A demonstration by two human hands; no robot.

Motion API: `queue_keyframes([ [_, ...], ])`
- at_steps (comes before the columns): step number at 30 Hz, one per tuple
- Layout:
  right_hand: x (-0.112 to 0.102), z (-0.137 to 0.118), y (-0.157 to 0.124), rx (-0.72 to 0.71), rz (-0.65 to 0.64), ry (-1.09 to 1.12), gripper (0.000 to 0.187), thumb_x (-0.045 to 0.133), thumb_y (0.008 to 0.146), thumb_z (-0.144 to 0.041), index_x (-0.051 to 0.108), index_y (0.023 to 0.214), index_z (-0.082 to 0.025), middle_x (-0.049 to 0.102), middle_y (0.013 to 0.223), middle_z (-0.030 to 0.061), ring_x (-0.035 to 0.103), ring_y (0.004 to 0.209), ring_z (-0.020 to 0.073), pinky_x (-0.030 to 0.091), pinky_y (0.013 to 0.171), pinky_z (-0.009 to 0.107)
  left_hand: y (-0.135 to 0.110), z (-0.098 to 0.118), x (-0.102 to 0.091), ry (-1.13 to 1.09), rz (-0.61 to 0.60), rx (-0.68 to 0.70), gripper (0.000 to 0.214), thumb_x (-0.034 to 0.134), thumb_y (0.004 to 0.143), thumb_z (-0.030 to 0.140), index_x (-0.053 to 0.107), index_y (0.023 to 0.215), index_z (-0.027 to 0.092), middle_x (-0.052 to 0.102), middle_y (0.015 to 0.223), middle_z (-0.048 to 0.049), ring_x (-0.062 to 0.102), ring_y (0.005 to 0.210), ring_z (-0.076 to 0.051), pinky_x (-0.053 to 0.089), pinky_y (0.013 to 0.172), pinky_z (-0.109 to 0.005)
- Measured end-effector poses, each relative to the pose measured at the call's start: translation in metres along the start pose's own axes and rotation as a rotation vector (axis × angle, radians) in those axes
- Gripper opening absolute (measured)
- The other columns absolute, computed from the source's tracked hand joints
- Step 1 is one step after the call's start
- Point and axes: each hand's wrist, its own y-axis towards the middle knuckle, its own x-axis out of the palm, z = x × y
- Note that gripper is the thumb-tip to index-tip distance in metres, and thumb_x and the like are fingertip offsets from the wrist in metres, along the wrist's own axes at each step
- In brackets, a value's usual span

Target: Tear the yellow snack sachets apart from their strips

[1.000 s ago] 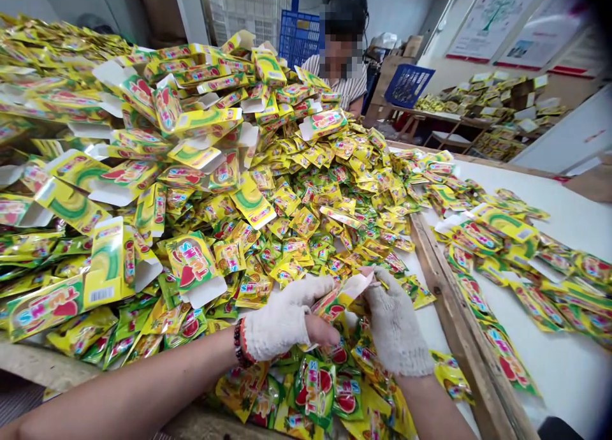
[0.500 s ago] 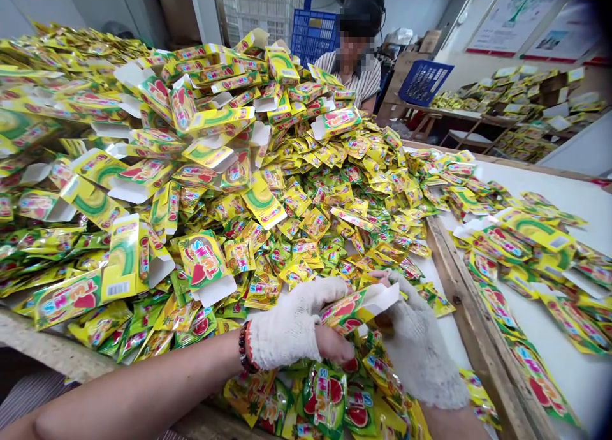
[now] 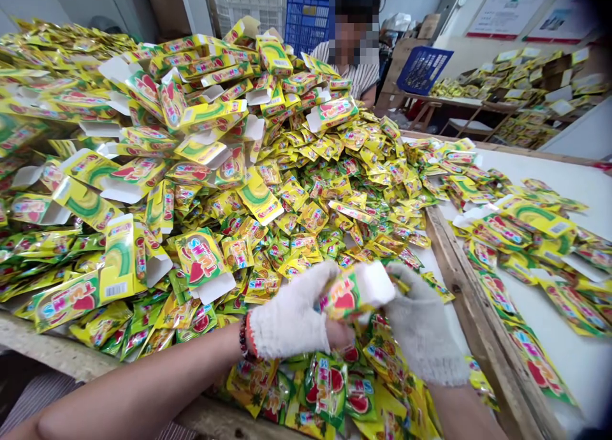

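My left hand (image 3: 294, 315), in a white fingerless knit glove, is closed around a small yellow and green fruit-candy box (image 3: 342, 295) with a watermelon print. The box is tilted, and its white end flap (image 3: 377, 283) faces up and right. At that end my right hand (image 3: 421, 322), gloved too, has its fingers curled against the flap's edge; the fingertips are partly hidden and blurred. Under both hands lie shiny candy sachets (image 3: 325, 389). Another printed box (image 3: 203, 261) with its white flap out rests on the sachets to the left.
A tall heap of open candy boxes (image 3: 210, 118) and sachets fills the left and centre. A wooden rail (image 3: 471, 300) divides the table, with flat boxes (image 3: 530, 229) on the white surface at right. Across the heap sits another person (image 3: 368, 76). Blue baskets (image 3: 424, 70) stand behind.
The candy box has turned in my left hand, so its white flap end now shows broadly towards me. My right hand has shifted slightly up beside it. The view has tilted a little.
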Motion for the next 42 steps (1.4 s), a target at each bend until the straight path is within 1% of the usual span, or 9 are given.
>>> queue_keyframes([
  [4,-0.012,-0.010,0.008,-0.139,0.484,-0.204,0.025,0.060,0.082,-0.040,0.065,0.086,-0.016,0.062,0.071,0.0023,0.054,0.062,0.0137,0.041,0.058,0.027,0.013,-0.009,-0.006,0.508,0.278,0.088,0.039,0.066,0.073,0.040,0.049,0.101,0.019,0.054,0.092,-0.0034,0.051,0.082,-0.018,0.044,0.074,-0.032],
  [7,-0.011,-0.009,0.011,-0.236,0.578,-0.086,0.024,0.058,0.084,-0.039,0.063,0.084,-0.015,0.062,0.071,0.0013,0.055,0.062,0.0116,0.042,0.058,0.025,0.019,-0.015,-0.004,0.768,0.219,0.081,0.039,0.067,0.071,0.037,0.050,0.101,0.019,0.056,0.099,-0.0060,0.054,0.090,-0.022,0.045,0.077,-0.034],
  [12,0.009,0.001,0.006,-0.272,0.421,-0.030,0.026,0.059,0.083,-0.042,0.060,0.085,-0.017,0.063,0.074,0.0016,0.056,0.063,0.0125,0.044,0.061,0.027,0.017,-0.017,0.002,0.847,0.148,0.120,0.042,0.065,0.072,0.037,0.049,0.105,0.018,0.057,0.101,-0.0075,0.056,0.092,-0.024,0.046,0.078,-0.034],
  [18,0.011,0.006,0.006,-0.326,0.141,-0.379,0.023,0.055,0.086,-0.043,0.062,0.082,-0.021,0.065,0.077,0.0053,0.059,0.074,0.0213,0.045,0.071,0.034,0.015,-0.016,-0.001,0.846,0.169,0.142,0.045,0.068,0.069,0.035,0.049,0.106,0.018,0.057,0.103,-0.0075,0.056,0.094,-0.024,0.047,0.080,-0.035],
  [23,0.006,0.006,0.004,-0.476,0.037,-0.581,0.021,0.049,0.087,-0.033,0.062,0.080,-0.019,0.066,0.084,0.0104,0.060,0.083,0.0249,0.045,0.077,0.036,0.015,-0.013,0.007,0.896,0.119,0.189,0.047,0.068,0.068,0.027,0.051,0.111,0.018,0.055,0.108,-0.0089,0.054,0.099,-0.026,0.047,0.086,-0.038],
  [25,0.003,0.004,0.005,-0.488,-0.012,-0.513,0.022,0.048,0.087,-0.033,0.063,0.087,-0.017,0.066,0.088,0.0109,0.060,0.085,0.0244,0.045,0.079,0.036,0.016,-0.014,0.008,0.895,0.120,0.199,0.049,0.067,0.068,0.027,0.051,0.114,0.018,0.055,0.108,-0.0088,0.054,0.100,-0.025,0.047,0.086,-0.037],
  [29,-0.010,-0.001,0.009,-0.327,-0.182,-0.286,0.026,0.053,0.085,-0.034,0.064,0.101,-0.018,0.069,0.091,0.0056,0.062,0.081,0.0203,0.048,0.074,0.032,0.018,-0.017,-0.003,0.928,0.186,0.217,0.055,0.066,0.068,0.025,0.051,0.120,0.019,0.053,0.109,-0.0087,0.053,0.101,-0.026,0.047,0.085,-0.037],
  [35,-0.006,-0.003,0.010,-0.338,-0.128,-0.380,0.008,0.059,0.080,-0.029,0.065,0.077,-0.023,0.069,0.083,0.0039,0.062,0.081,0.0215,0.047,0.075,0.031,0.020,-0.020,-0.008,1.013,0.171,0.261,0.057,0.061,0.068,0.018,0.050,0.123,0.018,0.051,0.106,-0.0094,0.051,0.101,-0.026,0.046,0.086,-0.039],
  [42,0.006,-0.003,0.004,-0.287,0.015,-0.344,0.012,0.060,0.080,-0.032,0.068,0.084,-0.024,0.072,0.084,0.0039,0.064,0.079,0.0230,0.049,0.072,0.034,0.022,-0.019,-0.001,0.928,0.152,0.252,0.058,0.063,0.069,0.024,0.048,0.125,0.018,0.050,0.111,-0.0096,0.048,0.107,-0.027,0.044,0.091,-0.040],
])
